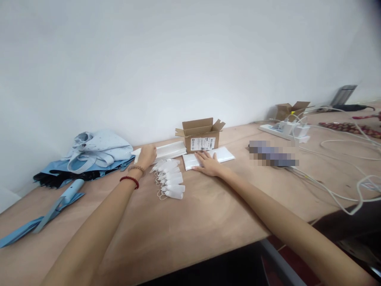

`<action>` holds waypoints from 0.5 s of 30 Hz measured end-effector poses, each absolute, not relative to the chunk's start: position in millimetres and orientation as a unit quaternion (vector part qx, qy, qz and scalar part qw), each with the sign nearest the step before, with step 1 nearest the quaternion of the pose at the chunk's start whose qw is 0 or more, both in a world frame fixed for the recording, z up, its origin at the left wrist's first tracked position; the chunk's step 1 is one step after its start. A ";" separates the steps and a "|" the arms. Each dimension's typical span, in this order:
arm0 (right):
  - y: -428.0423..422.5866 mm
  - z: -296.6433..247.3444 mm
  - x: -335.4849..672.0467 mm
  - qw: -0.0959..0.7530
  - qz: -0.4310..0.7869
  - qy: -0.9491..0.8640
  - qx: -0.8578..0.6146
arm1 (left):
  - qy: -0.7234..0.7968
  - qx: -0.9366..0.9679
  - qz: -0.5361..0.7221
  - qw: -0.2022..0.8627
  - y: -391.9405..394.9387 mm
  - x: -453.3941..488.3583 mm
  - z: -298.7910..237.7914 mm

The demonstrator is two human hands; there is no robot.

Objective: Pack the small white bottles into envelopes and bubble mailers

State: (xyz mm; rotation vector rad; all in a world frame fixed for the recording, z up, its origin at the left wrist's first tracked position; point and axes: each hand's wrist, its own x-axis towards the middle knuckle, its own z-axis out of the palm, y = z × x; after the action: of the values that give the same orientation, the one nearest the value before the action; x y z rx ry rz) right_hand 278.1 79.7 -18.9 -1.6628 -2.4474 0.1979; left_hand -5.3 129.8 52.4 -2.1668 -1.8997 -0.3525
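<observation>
My left hand [148,155] is closed at the left end of a white plastic bag [171,151], which lies flat along the back of the table; its fingertips are hidden. Flat on a smooth white packet [224,154] rests my right hand [210,163], fingers spread. Between and in front of my hands lie several small whitish translucent pieces with string loops [174,187], in an overlapping row. Just behind the packet stands a small cardboard box [202,139], flaps up, with a printed label on its front.
Light blue cloth [98,149] and a blue umbrella-like bundle [70,194] occupy the left side. Rightward are a blurred-out object [270,153], a power strip [285,130] with tangled white cables, and another open box [291,110]. The table's front edge [238,244] runs nearby.
</observation>
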 end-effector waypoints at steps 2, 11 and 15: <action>79.6 -20.2 277.6 0.080 0.066 -0.820 -0.563 | -0.653 -0.732 -0.141 0.133 122.3 -9.3 58.6; -10.4 71.1 258.1 0.332 -0.002 -0.832 -0.445 | -0.591 -0.683 -0.384 0.191 56.5 -28.8 42.5; -111.0 107.7 258.8 0.470 -0.042 -0.832 -0.291 | -0.521 -0.700 -0.451 0.186 37.9 -27.2 28.9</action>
State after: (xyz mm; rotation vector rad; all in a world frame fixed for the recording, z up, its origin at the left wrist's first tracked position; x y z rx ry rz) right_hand 258.8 -111.0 107.7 -0.7132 -2.0392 -0.1025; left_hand -27.2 37.9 28.9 -1.9704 -1.4679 -1.2713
